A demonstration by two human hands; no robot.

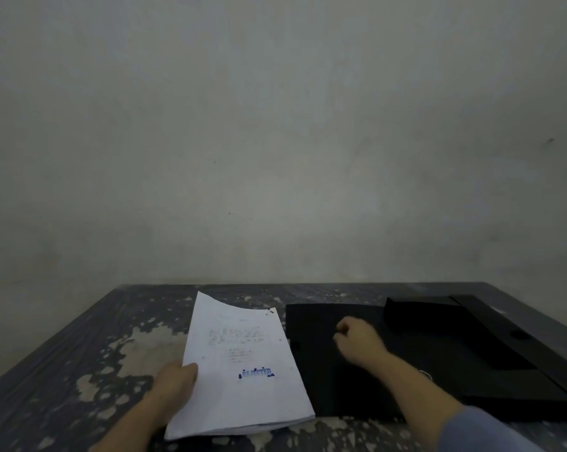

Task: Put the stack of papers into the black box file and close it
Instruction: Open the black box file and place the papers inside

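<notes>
A white stack of papers (243,363) with a blue "REJECTED" stamp is held slightly raised over the table, left of the file. My left hand (174,383) grips its left edge, thumb on top. The black box file (438,363) lies open and flat on the right half of the table, its flaps spread to the right. My right hand (357,340) rests on the file's left panel with its fingers curled loosely; nothing is visible in it.
The worn dark table (80,353) has patchy peeled paint. A plain grey-green wall (275,125) rises right behind its far edge. The table's left edge runs diagonally at the lower left.
</notes>
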